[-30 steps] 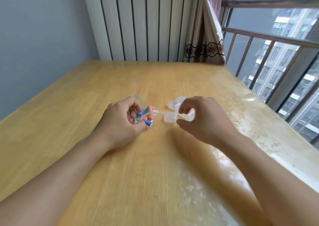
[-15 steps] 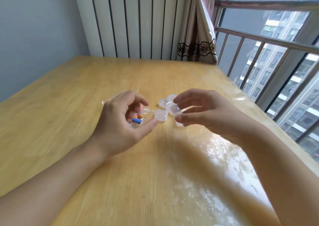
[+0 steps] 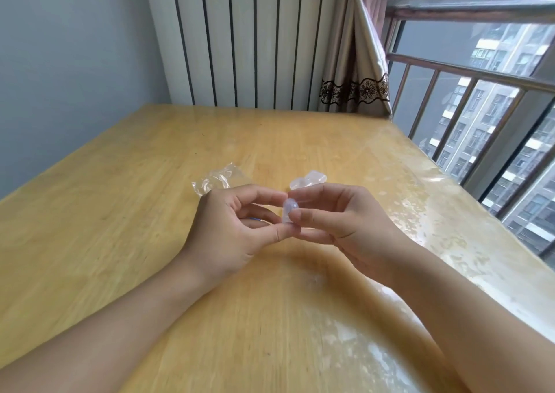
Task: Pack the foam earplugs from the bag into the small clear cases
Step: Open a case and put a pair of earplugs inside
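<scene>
A small clear case (image 3: 289, 211) is held above the wooden tabletop (image 3: 126, 212) between both hands, which meet at the middle of the view. The left hand (image 3: 231, 230) is turned with its palm partly toward the camera; its grip is narrow, the thumb pressed against the lower edge of the case and the forefinger laid against its upper edge. The right hand (image 3: 345, 224) is closed on the same case from the other side, the thumb set on its near face and the forefinger curved over its top. Whether the case is open or shut cannot be told, as it is partly covered by the fingertips. A thin strip of blue is glimpsed in the gap behind the left fingers, too small to be identified. The clear plastic bag (image 3: 217, 179) lies crumpled on the tabletop just beyond the left hand, apart from it; its contents are hidden by the hand. More clear cases (image 3: 309, 179) are seen lying together on the tabletop just beyond the right hand, close beside one another. The bag and these cases are set near each other, with bare wood between them.
</scene>
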Tool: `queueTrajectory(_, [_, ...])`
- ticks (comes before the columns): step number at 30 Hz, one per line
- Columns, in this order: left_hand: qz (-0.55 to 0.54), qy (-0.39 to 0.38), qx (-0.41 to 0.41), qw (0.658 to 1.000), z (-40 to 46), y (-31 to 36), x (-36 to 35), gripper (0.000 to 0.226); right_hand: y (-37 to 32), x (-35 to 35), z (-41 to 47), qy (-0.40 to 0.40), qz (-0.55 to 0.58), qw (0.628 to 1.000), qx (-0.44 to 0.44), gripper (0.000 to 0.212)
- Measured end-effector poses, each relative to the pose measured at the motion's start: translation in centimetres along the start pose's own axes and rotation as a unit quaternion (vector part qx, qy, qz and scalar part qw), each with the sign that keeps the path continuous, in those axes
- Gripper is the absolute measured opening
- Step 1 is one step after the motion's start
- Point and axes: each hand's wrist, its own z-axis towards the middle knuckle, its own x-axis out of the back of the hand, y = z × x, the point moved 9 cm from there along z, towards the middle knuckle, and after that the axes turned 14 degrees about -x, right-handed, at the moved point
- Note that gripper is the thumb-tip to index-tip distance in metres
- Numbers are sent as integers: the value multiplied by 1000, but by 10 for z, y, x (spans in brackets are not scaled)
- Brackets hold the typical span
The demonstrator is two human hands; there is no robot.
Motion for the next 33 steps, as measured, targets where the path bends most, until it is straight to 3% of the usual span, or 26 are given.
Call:
queueTrajectory(4, [-28,10,14,999,-2,-2,-2,43,-17,-1,-9,82,-134,981,114,35])
queueTrajectory(10, [-50,-21,37,998,-1,-7,-8,52,-24,-12,-15,49,-167,967,186,50])
queueTrajectory(15, [-245,-76,116,959,-5,-11,-21,41,-32,-10,-21,67,-245,938,235,53])
queueTrajectory(19, [-156,-31,69,985,-3,-12,-15,45,-30,-4,-16,33,-148,970,191,64])
queueTrajectory(22, [-31,-24,-17,999,1,-1,-7,53,-20,10,-6,43,-41,994,89,51])
queueTrajectory(26, [89,-26,-90,992,1,17,-5,51,5,-3,0,-22,13,999,-40,34])
queueTrajectory(30, [114,-32,-103,988,1,20,-5,45,7,-6,0,-24,16,999,-42,29])
queueTrajectory(33, [57,-18,-69,996,-1,17,-5,33,3,1,-1,9,-20,999,-24,30])
